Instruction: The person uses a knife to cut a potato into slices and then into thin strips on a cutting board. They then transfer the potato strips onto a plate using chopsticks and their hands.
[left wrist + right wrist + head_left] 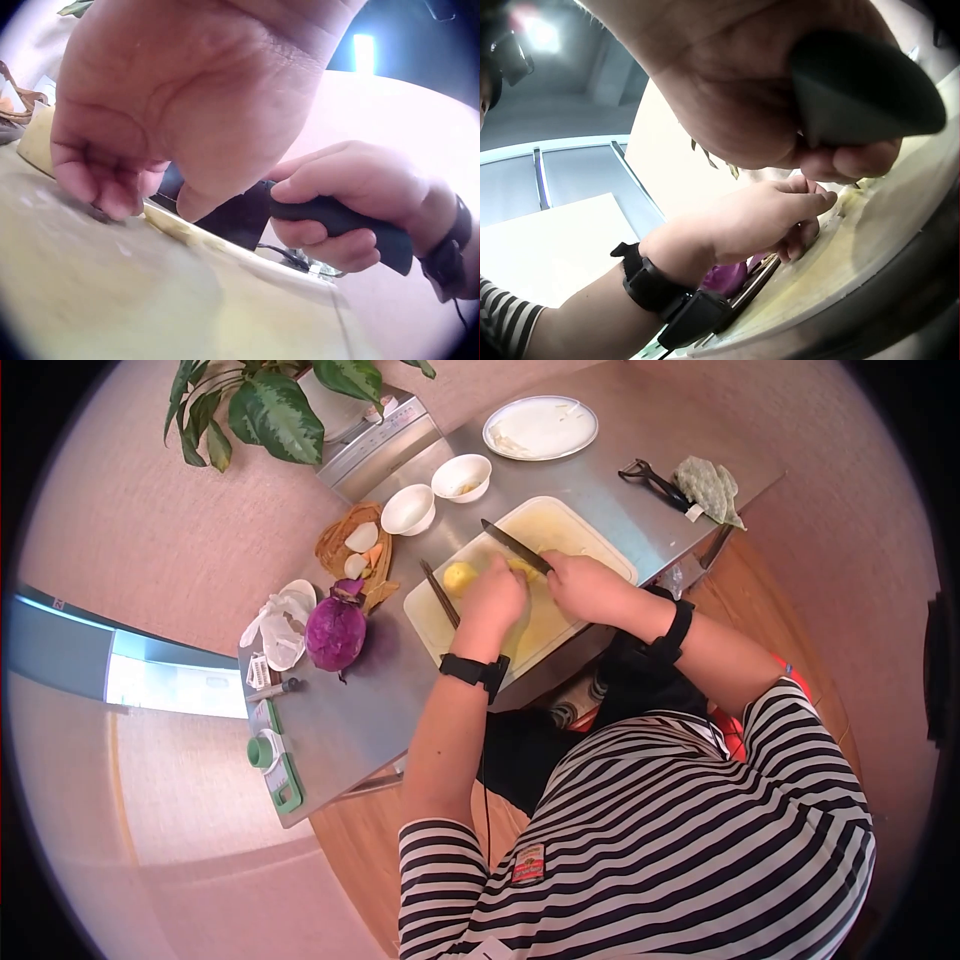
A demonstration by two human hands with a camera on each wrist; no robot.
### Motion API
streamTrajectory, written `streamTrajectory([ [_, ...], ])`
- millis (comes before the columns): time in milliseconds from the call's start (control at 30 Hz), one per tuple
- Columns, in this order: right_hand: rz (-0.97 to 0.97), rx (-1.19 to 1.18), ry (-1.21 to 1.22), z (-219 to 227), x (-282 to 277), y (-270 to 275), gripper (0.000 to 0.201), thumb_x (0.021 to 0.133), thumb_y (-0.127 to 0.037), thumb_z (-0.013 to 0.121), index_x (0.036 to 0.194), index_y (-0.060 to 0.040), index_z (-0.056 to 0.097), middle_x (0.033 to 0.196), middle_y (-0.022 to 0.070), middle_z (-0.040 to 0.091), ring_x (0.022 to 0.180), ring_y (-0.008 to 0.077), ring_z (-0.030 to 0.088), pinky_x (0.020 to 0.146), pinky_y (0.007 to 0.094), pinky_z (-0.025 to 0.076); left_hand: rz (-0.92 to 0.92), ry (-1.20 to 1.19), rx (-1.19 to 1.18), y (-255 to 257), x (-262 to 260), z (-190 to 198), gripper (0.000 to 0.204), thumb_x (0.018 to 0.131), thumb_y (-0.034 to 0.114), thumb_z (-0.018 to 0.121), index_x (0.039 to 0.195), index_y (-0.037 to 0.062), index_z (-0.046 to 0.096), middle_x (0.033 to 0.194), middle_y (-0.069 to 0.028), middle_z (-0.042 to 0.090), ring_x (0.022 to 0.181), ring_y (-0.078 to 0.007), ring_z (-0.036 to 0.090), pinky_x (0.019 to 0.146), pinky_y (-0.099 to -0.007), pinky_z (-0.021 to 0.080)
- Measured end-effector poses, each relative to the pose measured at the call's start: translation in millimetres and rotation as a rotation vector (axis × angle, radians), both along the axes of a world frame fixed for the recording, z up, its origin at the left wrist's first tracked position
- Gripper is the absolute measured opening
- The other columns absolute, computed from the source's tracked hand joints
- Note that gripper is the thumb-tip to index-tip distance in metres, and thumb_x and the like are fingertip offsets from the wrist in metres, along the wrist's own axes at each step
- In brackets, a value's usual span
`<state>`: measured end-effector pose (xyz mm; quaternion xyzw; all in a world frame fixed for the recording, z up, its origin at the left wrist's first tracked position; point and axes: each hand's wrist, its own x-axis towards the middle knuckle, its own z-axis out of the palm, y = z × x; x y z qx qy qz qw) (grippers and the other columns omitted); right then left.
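Observation:
My right hand [590, 592] grips the dark handle of a knife [512, 543], its blade slanting over the light cutting board [550, 641]. Beside the blade, my left hand [497, 598] bends its fingers down onto the board. In the left wrist view, its thumb and fingertips pinch a thin yellow piece [169, 225], partly hidden by the hand. A larger rounded yellow piece [460, 578] rests just left of that hand. The right wrist view shows the knife handle [862, 90] inside the right palm, with the left hand [757, 217] beyond.
Dark chopsticks [438, 595] lie along the board's left side. Farther left are a purple cabbage [336, 633], a basket [337, 536] and a green slicer [285, 785]. Two white bowls [408, 510] and an oval plate [540, 428] stand behind; a black peeler [655, 485] lies at right.

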<state>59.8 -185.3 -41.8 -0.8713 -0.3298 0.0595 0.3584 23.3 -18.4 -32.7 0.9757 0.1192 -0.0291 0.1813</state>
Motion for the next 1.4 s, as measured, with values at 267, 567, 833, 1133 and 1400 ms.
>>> streamTrajectory([
  [267, -0.005, -0.009, 0.048, -6, 0, -2, 0.035, 0.092, -0.013, 0.045, 0.122, 0.0018, 0.056, 0.089, 0.0299, 0.065, 0.085, 0.0458, 0.064, 0.080, 0.0528, 0.050, -0.104, -0.039, 0.029, 2, -4, 0, 0.044, 0.091, 0.030, 0.062, 0.126, 0.0039, 0.055, 0.107, -0.0220, 0.069, 0.102, -0.0394, 0.064, 0.087, -0.0466, 0.051],
  [567, -0.015, 0.002, 0.004, -11, 1, -1, 0.030, 0.091, -0.014, 0.047, 0.115, 0.0027, 0.057, 0.088, 0.0285, 0.066, 0.084, 0.0453, 0.064, 0.078, 0.0522, 0.050, -0.201, -0.135, 0.045, 10, -5, -3, 0.035, 0.087, 0.026, 0.066, 0.117, 0.0075, 0.062, 0.111, -0.0184, 0.067, 0.106, -0.0357, 0.062, 0.088, -0.0452, 0.050],
  [833, -0.021, 0.040, -0.028, -14, 5, -1, 0.027, 0.091, -0.014, 0.048, 0.109, 0.0047, 0.057, 0.086, 0.0281, 0.067, 0.082, 0.0453, 0.065, 0.074, 0.0523, 0.051, -0.195, -0.170, 0.142, 13, -14, 0, 0.023, 0.084, 0.025, 0.065, 0.096, 0.0050, 0.068, 0.097, -0.0172, 0.068, 0.095, -0.0356, 0.064, 0.081, -0.0461, 0.052],
  [1133, 0.031, 0.054, -0.070, -16, 4, 1, 0.028, 0.090, -0.014, 0.049, 0.109, 0.0067, 0.055, 0.080, 0.0276, 0.066, 0.076, 0.0450, 0.065, 0.069, 0.0520, 0.051, -0.024, -0.132, 0.212, 9, -15, 0, 0.031, 0.090, 0.029, 0.054, 0.088, 0.0017, 0.069, 0.088, -0.0203, 0.069, 0.086, -0.0388, 0.066, 0.077, -0.0492, 0.053],
  [1400, 0.048, -0.029, -0.041, -12, 3, 9, 0.024, 0.090, -0.013, 0.050, 0.105, 0.0056, 0.055, 0.082, 0.0270, 0.067, 0.079, 0.0442, 0.066, 0.071, 0.0519, 0.052, -0.093, 0.019, 0.188, 4, 9, -8, 0.033, 0.095, 0.029, 0.048, 0.096, 0.0026, 0.068, 0.097, -0.0213, 0.070, 0.092, -0.0392, 0.067, 0.081, -0.0497, 0.052],
])
